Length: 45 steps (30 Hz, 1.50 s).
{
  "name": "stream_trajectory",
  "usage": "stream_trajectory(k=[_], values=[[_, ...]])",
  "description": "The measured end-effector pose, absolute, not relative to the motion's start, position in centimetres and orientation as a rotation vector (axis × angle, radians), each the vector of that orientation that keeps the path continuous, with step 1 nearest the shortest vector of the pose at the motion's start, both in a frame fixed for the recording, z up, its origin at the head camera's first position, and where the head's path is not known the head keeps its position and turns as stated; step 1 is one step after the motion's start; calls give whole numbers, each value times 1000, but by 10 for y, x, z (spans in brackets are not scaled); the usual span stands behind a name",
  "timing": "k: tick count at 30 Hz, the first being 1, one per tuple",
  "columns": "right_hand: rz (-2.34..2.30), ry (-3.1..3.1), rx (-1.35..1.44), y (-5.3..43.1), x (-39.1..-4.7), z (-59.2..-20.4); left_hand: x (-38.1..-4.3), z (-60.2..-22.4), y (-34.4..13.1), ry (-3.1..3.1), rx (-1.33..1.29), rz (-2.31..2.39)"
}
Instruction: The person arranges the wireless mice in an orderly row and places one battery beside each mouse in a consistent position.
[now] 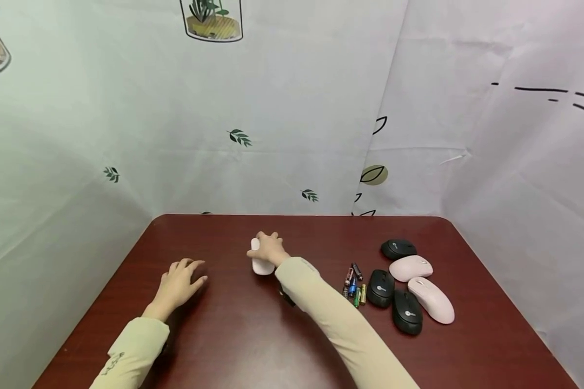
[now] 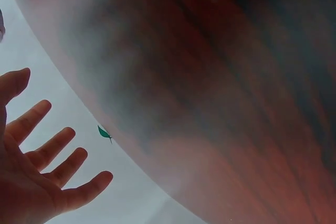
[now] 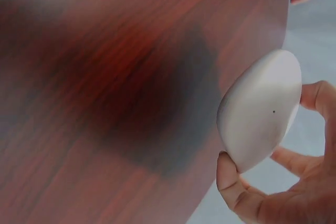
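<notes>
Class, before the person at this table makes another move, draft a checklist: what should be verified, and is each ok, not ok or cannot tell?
1. Grip: ok, the right hand holds the white computer mouse.
2. Free hand: ok, the left hand holds nothing.
3. Supplies in sight: ok, the batteries lie clustered beside the black mice.
4. All mice grouped: not ok, the white one is apart from the black and pale pink mice.
5. Battery inside the white one: cannot tell.

No text can be read with certainty. Dark lettering (image 1: 112,363) is printed along the left sleeve (image 1: 138,336), too blurred to be deciphered; small pale logos, likewise illegible, are borne by the nearest black mouse (image 1: 407,319) and the black mouse just left of it (image 1: 380,292).
</notes>
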State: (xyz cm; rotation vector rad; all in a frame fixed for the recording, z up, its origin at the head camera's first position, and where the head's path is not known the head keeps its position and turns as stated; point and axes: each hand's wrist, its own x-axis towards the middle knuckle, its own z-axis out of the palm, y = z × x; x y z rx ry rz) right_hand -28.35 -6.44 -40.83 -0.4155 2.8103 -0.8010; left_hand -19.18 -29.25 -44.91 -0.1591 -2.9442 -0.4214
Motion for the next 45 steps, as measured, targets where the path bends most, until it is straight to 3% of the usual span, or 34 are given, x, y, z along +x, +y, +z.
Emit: stream_trajectory(k=[13, 27, 45], values=[[-764, 2965, -255, -117, -272, -423, -197, -443, -283, -2959, -91, -395], [-548, 3031, -175, -131, -268, -435, -195, -443, -280, -2957, -77, -370], [-650, 2990, -94, -133, -265, -435, -189, -445, -278, -2941, -91, -343]])
